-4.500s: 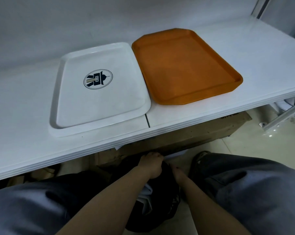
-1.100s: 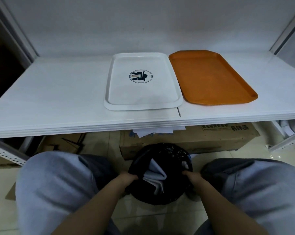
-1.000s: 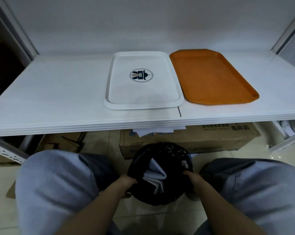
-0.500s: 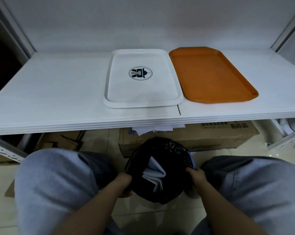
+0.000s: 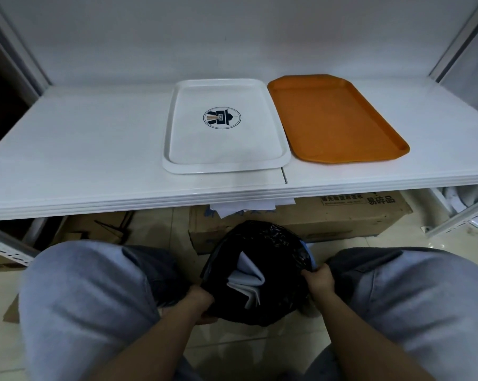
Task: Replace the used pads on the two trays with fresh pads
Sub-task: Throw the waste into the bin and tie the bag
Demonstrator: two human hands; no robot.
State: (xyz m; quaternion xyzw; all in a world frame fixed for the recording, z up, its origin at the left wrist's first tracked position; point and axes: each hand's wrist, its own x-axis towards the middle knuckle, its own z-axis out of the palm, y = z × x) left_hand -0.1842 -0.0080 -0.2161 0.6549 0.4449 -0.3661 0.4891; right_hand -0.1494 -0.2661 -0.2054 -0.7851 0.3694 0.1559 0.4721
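Note:
Two trays lie side by side on the white shelf: a white tray (image 5: 174, 149) with a round dark logo on the left, an orange tray (image 5: 339, 122) on the right. Both show bare bottoms with no pad on them. Below the shelf, between my knees, a black plastic bag (image 5: 262, 243) stands open with folded white pads (image 5: 249, 281) inside. My left hand (image 5: 200, 301) grips the bag's left edge. My right hand (image 5: 319, 279) grips its right edge.
The white shelf (image 5: 81, 149) runs across the view with metal uprights at both sides. A brown cardboard box (image 5: 342, 218) sits on the tiled floor behind the bag, with white paper sheets (image 5: 243, 209) sticking out above it. Flat cardboard lies at the left.
The bag has been drawn a little nearer and its mouth held wider by both hands. The trays have not moved.

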